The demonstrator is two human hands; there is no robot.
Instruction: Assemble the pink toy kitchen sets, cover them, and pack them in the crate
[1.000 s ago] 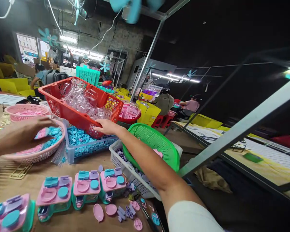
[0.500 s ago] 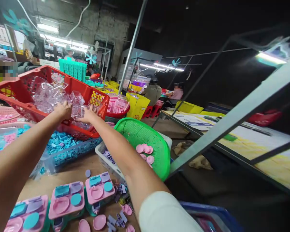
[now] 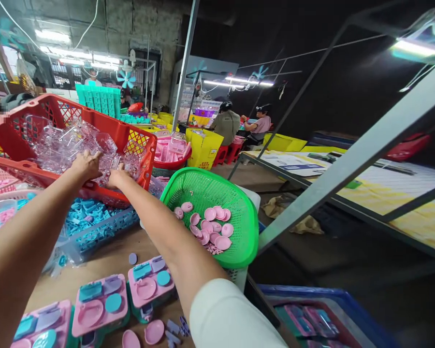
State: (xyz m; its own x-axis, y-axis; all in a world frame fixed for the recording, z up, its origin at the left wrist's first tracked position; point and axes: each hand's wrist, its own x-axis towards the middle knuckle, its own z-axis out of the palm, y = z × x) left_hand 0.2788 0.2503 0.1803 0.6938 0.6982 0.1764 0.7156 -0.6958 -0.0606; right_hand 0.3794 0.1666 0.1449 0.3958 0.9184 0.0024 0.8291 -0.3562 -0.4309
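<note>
A red plastic basket [image 3: 125,137] stands tilted on the bench and holds a heap of clear plastic covers [image 3: 67,145]. Both my arms reach into it. My left hand [image 3: 86,164] is at the near side of the heap, its fingers bent down onto the clear pieces. Just to its right, my right hand [image 3: 118,178] is low in the basket, thumb up, beside more clear pieces; its other fingers are hidden. Closer to me stand pink-topped toy sets [image 3: 100,303] with turquoise and lilac parts, in a row under my arms.
A blue bin of small blue parts [image 3: 90,217] sits below the red basket. Right of my arm is a green basket [image 3: 248,227] with pink discs. Loose pink discs [image 3: 154,332] lie on the bench. A slanted metal post [image 3: 311,188] rises at right, above a blue crate [image 3: 333,294].
My right hand has gone lower and left in the basket, and its fingers no longer show. My left hand has shifted slightly. The view has turned, revealing more of the green basket and blue crate.
</note>
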